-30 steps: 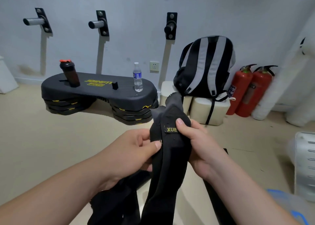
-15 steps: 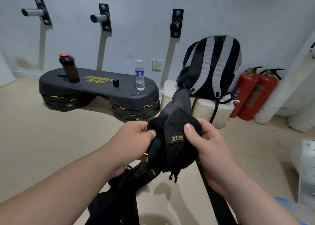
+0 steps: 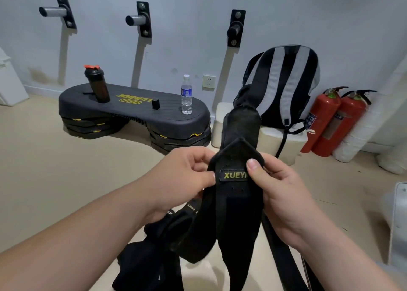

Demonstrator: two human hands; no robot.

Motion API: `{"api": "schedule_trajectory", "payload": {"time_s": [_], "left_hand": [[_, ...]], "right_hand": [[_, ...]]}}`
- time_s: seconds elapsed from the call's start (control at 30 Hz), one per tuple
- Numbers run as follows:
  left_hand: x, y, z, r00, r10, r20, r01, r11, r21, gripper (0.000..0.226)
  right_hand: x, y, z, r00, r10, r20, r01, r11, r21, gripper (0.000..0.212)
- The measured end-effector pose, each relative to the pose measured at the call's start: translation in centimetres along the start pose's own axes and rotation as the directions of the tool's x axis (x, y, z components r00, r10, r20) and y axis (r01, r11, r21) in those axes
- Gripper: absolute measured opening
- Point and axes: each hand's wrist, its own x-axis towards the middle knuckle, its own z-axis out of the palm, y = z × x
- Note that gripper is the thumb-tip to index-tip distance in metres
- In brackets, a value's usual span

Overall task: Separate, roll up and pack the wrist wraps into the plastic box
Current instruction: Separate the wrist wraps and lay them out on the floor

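My left hand [image 3: 182, 176] and right hand [image 3: 279, 193], thumbs and fingers curled, pinch one wrist wrap [image 3: 237, 213] by its labelled end at centre frame, held high, I reckon, so the tangled wraps [image 3: 154, 246] hang loose at lower left for separating.

a black step platform [image 3: 134, 112] marked joinfit pro sits on a beige floor [image 3: 55, 169] against a pale grey wall [image 3: 187, 37]. on the platform stand a dark shaker bottle [image 3: 98, 86] with an orange lid, a small black block [image 3: 155, 104] and a clear water bottle [image 3: 186, 95]. above the platform, three metal pegs [image 3: 135, 19] on black plates jut from the wall. right of the platform come a white wall socket [image 3: 208, 82], a black-and-grey striped backpack [image 3: 284, 86] on pale blocks [image 3: 271, 141], then two red fire extinguishers [image 3: 323, 119]. left of the platform is a white object [image 3: 11, 88].
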Motion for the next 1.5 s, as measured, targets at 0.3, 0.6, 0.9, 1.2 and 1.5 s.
{"api": "schedule_trajectory", "payload": {"time_s": [0.3,0.6,0.9,1.2,1.5], "left_hand": [[-0.2,0.3,1.6,0.999,-0.036,-0.018,0.035,0.997,-0.073,0.012],[0.0,-0.3,2.0,0.999,-0.032,-0.034,0.027,0.989,-0.142,0.019],[0.1,-0.6,2.3,1.0,-0.005,0.004,0.006,0.992,-0.125,0.03],[0.4,-0.1,2.5,0.997,-0.081,-0.021,0.078,0.99,-0.119,0.048],[0.1,-1.1,2.6,0.992,-0.114,-0.049,0.116,0.993,0.037,0.047]], "right_hand": [[0.8,0.3,0.0,0.993,0.061,-0.104,-0.053,0.996,0.077,0.018],[0.7,0.2,0.1,0.991,0.055,-0.119,-0.053,0.998,0.025,0.018],[0.4,0.7,0.4,0.99,0.031,-0.135,-0.046,0.992,-0.114,0.019],[0.5,1.7,0.8,0.992,0.076,-0.102,-0.093,0.98,-0.176,0.027],[-0.6,3.1,2.2,0.996,0.033,-0.088,-0.055,0.965,-0.258,0.012]]}}
